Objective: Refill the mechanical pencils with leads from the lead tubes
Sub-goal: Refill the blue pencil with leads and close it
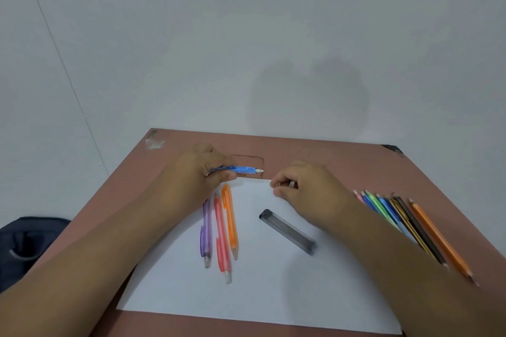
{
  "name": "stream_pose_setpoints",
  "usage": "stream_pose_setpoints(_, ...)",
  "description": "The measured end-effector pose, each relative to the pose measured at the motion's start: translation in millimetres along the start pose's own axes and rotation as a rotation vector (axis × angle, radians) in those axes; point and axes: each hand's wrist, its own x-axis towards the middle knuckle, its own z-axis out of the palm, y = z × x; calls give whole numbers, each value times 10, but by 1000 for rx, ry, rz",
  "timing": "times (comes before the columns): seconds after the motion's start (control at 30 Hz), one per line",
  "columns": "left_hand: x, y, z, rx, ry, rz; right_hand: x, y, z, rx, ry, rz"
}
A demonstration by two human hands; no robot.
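My left hand (204, 172) grips a blue mechanical pencil (242, 169) held level, its white end pointing right. A short gap to the right, my right hand (304, 189) has its fingertips pinched together; anything between them is too small to see. On the white paper (260, 290) lie a purple mechanical pencil (206, 235), a pink one (222, 241) and an orange one (230, 220), side by side below my left hand. A grey lead tube (287, 231) lies slanted on the paper below my right hand.
Several coloured pencils (405, 221) lie in a row on the brown table (369, 161) at the right, partly under my right forearm. A dark bag (24, 243) sits off the table's left side. A pale wall stands right behind the table.
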Motion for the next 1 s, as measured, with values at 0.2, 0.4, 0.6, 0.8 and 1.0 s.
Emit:
stream_pose_setpoints(0.2, -1, -7, 3, 1, 3, 6, 15, 22, 31, 1, 2, -10)
stream_pose_setpoints(0.4, -22, -3, 10, -13, 7, 16, 20, 35, 33, 0, -1, -11)
stream_pose_setpoints(0.6, -15, 14, 19, -13, -2, 11, -18, -9, -3, 94, 116, -70)
stream_pose_setpoints(0.8, -19, 38, 24, -19, 0, 25, -38, -77, 5, 163, 229, -184)
stream_pose_setpoints(1.0, -13, 31, 29, -3, 0, 33, -42, -46, -71, 123, 244, -131)
